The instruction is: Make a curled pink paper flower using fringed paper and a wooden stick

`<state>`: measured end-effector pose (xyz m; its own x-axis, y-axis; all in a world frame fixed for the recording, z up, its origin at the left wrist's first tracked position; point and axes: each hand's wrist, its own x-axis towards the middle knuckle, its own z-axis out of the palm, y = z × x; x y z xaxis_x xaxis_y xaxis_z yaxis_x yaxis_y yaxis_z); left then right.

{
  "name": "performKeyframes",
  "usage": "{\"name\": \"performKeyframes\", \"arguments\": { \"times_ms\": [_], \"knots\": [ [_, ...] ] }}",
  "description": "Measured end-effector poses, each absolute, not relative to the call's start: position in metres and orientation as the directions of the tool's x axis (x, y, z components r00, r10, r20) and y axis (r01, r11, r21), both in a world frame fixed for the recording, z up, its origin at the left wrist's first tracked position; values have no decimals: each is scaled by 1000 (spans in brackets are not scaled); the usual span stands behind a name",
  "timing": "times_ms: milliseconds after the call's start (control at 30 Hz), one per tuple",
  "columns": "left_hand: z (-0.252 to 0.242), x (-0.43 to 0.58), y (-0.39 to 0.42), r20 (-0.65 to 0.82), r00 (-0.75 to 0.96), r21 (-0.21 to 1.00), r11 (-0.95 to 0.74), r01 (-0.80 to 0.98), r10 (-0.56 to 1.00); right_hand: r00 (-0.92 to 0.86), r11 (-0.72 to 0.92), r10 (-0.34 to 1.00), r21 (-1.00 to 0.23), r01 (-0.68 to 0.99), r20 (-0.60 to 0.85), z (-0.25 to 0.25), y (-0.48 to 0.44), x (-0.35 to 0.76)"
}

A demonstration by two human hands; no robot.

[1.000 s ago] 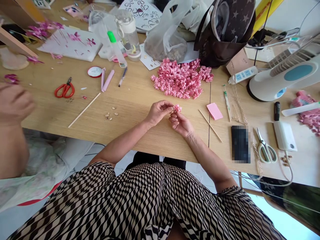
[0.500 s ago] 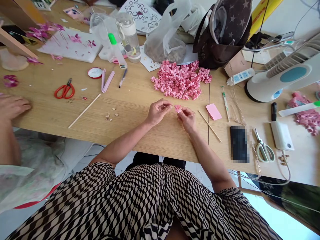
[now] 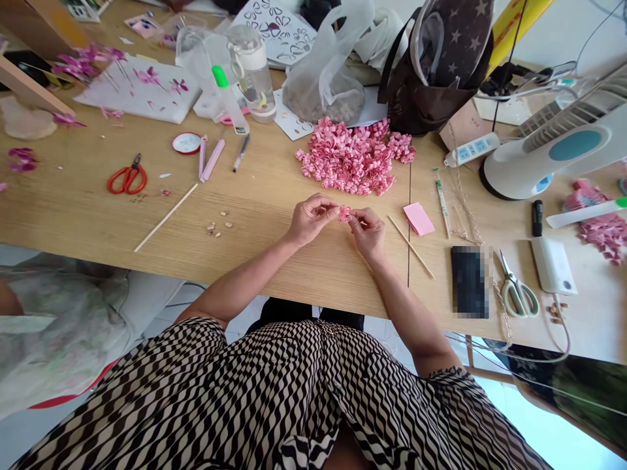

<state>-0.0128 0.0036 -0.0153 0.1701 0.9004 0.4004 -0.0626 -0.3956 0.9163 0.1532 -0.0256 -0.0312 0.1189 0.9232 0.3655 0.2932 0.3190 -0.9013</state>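
Note:
Between my two hands, just above the table, is a small pink flower (image 3: pixel 345 213) with curled petals. My left hand (image 3: pixel 314 219) pinches its left side with thumb and forefinger. My right hand (image 3: pixel 367 228) grips the right side the same way. Beyond my hands lies a heap of similar pink flowers (image 3: pixel 350 156). To the right of my right hand are a thin wooden stick (image 3: pixel 411 248) and a stack of pink paper squares (image 3: pixel 418 219).
Red-handled scissors (image 3: pixel 127 177), a long stick (image 3: pixel 165 217) and a pen (image 3: pixel 241 153) lie to the left. White-handled scissors (image 3: pixel 518 294), a dark pixelated rectangle (image 3: pixel 469 282) and a white fan (image 3: pixel 548 150) are on the right. A water bottle (image 3: pixel 257 78) stands behind. Another person sits at the left.
The flower has shifted slightly left, and my left fingers now touch it, where before only the right hand held it. The other person's hand has left the table at the left.

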Motion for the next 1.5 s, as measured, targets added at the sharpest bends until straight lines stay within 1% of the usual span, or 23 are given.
{"name": "performKeyframes", "arguments": {
  "times_ms": [67, 167, 300, 467, 567, 700, 867, 1067, 1200, 1333, 1500],
  "knots": [
    [-15, -13, 3, 431, 193, 902, -430, -48, 882, 104, 351, 904, -859, 373, 415, -31, -26, 154],
    [-16, -13, 4, 467, 207, 882, -471, -33, 860, 91, 382, 881, -812, 441, 464, -28, -27, 154],
    [-19, -13, 6, 413, 160, 911, -408, -69, 896, 79, 416, 855, -769, 485, 512, -23, -29, 155],
    [-18, -13, 4, 389, 169, 921, -385, -57, 906, 35, 423, 857, -741, 521, 514, -24, -31, 154],
    [-17, -13, 3, 414, 185, 908, -419, -13, 891, 11, 434, 852, -718, 544, 524, -26, -31, 153],
    [-18, -13, 4, 470, 165, 877, -479, 19, 867, 10, 432, 850, -709, 558, 526, -28, -30, 152],
    [-20, -13, 6, 470, 170, 873, -485, 58, 866, 25, 424, 850, -710, 562, 527, -28, -29, 153],
    [-21, -13, 6, 430, 156, 891, -446, 84, 889, 17, 446, 835, -695, 563, 550, -28, -30, 151],
    [-21, -12, 7, 387, 148, 916, -398, 54, 910, 19, 416, 857, -714, 564, 514, -26, -31, 149],
    [-18, -13, 7, 313, 131, 950, -312, -23, 941, 38, 377, 878, -738, 559, 478, -25, -31, 149],
    [-18, -13, 8, 160, 114, 982, -147, -117, 981, 70, 362, 871, -733, 576, 485, -25, -31, 150]
  ]
}}
